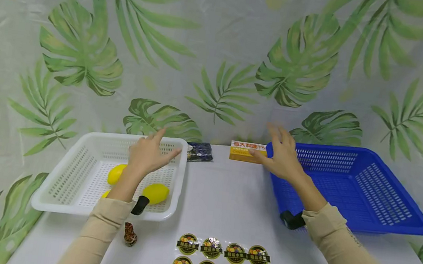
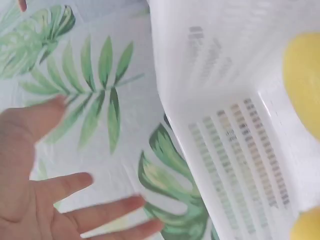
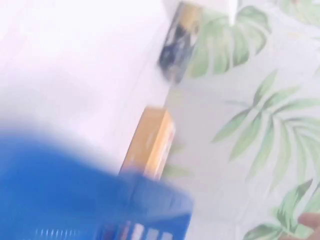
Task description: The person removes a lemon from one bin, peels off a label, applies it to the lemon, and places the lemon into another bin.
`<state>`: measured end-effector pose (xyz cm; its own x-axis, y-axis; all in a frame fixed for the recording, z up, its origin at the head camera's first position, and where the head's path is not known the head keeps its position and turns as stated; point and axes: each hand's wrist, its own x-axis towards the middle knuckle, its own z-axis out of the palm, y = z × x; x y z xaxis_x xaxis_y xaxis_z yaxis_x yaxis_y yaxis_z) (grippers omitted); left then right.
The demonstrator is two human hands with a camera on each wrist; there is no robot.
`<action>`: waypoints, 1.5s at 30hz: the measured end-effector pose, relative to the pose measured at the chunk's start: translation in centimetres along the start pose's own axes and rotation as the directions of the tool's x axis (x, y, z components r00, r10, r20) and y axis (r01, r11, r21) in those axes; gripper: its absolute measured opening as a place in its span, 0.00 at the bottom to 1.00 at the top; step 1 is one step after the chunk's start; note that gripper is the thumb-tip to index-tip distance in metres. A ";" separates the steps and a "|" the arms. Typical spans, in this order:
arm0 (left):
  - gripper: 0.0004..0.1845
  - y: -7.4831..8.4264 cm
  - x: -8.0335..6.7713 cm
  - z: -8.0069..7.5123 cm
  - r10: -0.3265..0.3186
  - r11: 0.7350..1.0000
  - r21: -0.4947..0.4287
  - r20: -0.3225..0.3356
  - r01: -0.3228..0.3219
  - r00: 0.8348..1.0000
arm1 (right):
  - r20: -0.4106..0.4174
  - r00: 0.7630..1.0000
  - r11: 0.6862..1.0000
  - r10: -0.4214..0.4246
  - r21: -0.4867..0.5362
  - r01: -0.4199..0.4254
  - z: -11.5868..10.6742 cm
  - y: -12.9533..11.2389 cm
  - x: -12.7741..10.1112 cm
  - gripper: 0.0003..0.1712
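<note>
Over the right part of the white basket, my left hand is spread and holds nothing. Yellow lemons lie in that basket: one near its front right corner, another left of the forearm, and a third partly hidden by the sleeve. In the left wrist view the spread left fingers overlap the leafy backdrop beside the basket. My right hand, fingers extended, is at the left rim of the blue basket. Its thumb overlaps an orange pasta box. No lemon shows in the blue basket.
A dark shiny packet lies at the back, right of the white basket. Toward the front is a sheet of round stickers. A small reddish-brown wrapped item lies before the white basket. A leaf-patterned curtain hangs behind the table.
</note>
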<state>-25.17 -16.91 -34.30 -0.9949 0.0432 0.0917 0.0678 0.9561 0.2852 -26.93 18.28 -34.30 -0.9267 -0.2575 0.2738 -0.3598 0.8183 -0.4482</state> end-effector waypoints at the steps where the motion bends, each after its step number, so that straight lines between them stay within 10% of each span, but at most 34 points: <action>1: 0.45 -0.6 -0.2 -0.2 0.001 1.000 -0.011 0.014 0.000 1.000 | 0.012 1.000 0.998 -0.022 0.053 0.021 0.3 -0.4 0.2 0.52; 9: 0.40 -7.3 -1.2 -1.2 -0.050 0.995 -0.071 0.210 0.066 0.976 | 0.105 0.985 0.929 -0.138 0.358 0.092 4.6 -4.0 1.8 0.50; 17: 0.42 -11.8 -1.7 -2.0 -0.090 0.980 -0.136 0.337 0.143 0.937 | 0.276 0.956 0.822 -0.100 0.564 -0.077 9.6 -6.4 2.3 0.51; 25: 0.44 -15.2 -1.1 -2.0 -0.115 0.935 -0.215 0.569 0.282 0.814 | 0.377 0.919 0.743 -0.114 0.646 -0.173 13.3 -8.5 1.9 0.48; 32: 0.47 -17.3 -0.5 -0.5 -0.082 0.835 -0.343 0.695 0.430 0.714 | 0.424 0.891 0.717 -0.162 0.671 -0.189 15.4 -9.5 1.5 0.46; 37: 0.47 -17.7 -0.1 0.7 -0.089 0.778 -0.395 0.701 0.489 0.708 | 0.426 0.886 0.703 -0.180 0.686 -0.187 16.5 -9.7 1.2 0.44; 45: 0.42 -17.9 0.2 1.9 -0.155 0.758 -0.397 0.661 0.518 0.734 | 0.428 0.885 0.662 -0.182 0.719 -0.212 17.2 -10.0 0.9 0.44</action>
<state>-26.71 -33.43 -41.17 -0.7909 0.0747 -0.6074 -0.4339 0.6314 0.6427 -26.03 1.03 -44.26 -0.8013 -0.5969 -0.0404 -0.1200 0.2264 -0.9666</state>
